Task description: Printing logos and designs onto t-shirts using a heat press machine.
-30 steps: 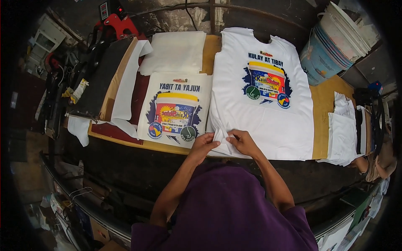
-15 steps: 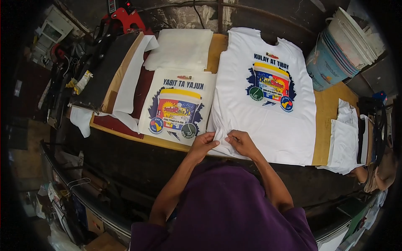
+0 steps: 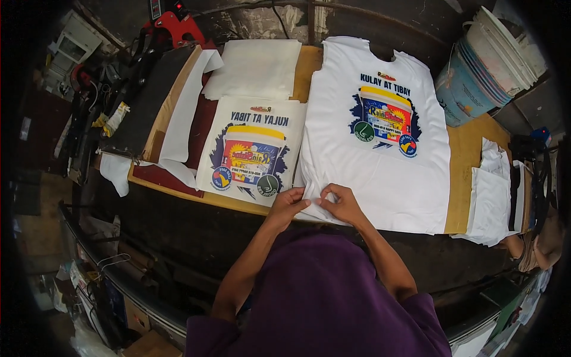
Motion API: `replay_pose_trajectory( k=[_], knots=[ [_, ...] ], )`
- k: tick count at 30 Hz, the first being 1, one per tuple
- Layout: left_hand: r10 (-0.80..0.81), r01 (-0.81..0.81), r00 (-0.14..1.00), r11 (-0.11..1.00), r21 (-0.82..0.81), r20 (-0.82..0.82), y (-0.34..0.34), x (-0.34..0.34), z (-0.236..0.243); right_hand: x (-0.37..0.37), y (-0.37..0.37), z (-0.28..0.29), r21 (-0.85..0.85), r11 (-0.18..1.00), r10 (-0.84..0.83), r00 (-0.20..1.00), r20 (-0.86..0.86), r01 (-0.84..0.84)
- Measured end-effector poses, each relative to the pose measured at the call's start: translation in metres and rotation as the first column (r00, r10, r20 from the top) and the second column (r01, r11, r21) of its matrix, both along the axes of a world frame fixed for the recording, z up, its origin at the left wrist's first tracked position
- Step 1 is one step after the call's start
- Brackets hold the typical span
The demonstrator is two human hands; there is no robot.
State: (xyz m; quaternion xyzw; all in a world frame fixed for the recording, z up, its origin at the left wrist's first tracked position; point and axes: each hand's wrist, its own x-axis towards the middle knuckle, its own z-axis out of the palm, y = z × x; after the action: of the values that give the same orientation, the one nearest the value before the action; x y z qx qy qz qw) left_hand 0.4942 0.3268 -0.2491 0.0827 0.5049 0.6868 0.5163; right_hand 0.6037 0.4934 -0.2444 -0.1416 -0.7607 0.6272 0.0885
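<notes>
A white T-shirt (image 3: 327, 149) with a colourful printed paint-bucket design lies on the yellow board (image 3: 464, 184). My left hand (image 3: 291, 205) pinches the shirt's bunched lower left edge, its fingers partly under the fabric. Just to its right, my right hand (image 3: 338, 202) holds the same gathered cloth between thumb and bent fingers. Left of the shirt, close above my left hand, lies a printed sheet (image 3: 211, 149) with the design mirrored. A stack of plain translucent sheets (image 3: 253, 65) sits behind it.
A dark heat-press platen (image 3: 146, 101) with white paper stands left, near a red press (image 3: 181, 30). Stacked buckets (image 3: 476, 77) stand at back right. Folded white garments (image 3: 488, 208) lie right, near another person's bare skin (image 3: 544, 250). A railing (image 3: 101, 268) runs below the table.
My hands stay on the same gathered edge, with my right fingers slightly shifted. The table and things on it appear a little farther right in the view than a second ago.
</notes>
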Motion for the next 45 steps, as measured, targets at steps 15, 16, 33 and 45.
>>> replay_pose_trajectory(
  k=[15, 16, 33, 45],
  knots=[
    [-0.014, 0.017, 0.999, 0.997, -0.074, 0.051, -0.001, -0.007, -0.003, -0.003, -0.007, 0.002, 0.072, 0.996, -0.050, 0.993, -0.109, 0.058],
    [0.006, -0.001, 0.999, 0.996, -0.088, 0.053, -0.001, -0.007, -0.003, -0.004, -0.009, 0.009, 0.094, 0.994, -0.058, 0.998, 0.017, 0.057],
    [-0.029, 0.027, 0.999, 0.993, -0.113, -0.019, 0.002, -0.008, -0.002, -0.005, -0.005, 0.021, 0.173, 0.985, -0.002, 1.000, 0.002, 0.002],
    [-0.004, 0.001, 0.998, 0.999, -0.046, -0.061, 0.004, -0.003, 0.006, -0.001, 0.009, 0.018, 0.035, 0.996, 0.081, 0.983, 0.164, -0.087]
  ],
)
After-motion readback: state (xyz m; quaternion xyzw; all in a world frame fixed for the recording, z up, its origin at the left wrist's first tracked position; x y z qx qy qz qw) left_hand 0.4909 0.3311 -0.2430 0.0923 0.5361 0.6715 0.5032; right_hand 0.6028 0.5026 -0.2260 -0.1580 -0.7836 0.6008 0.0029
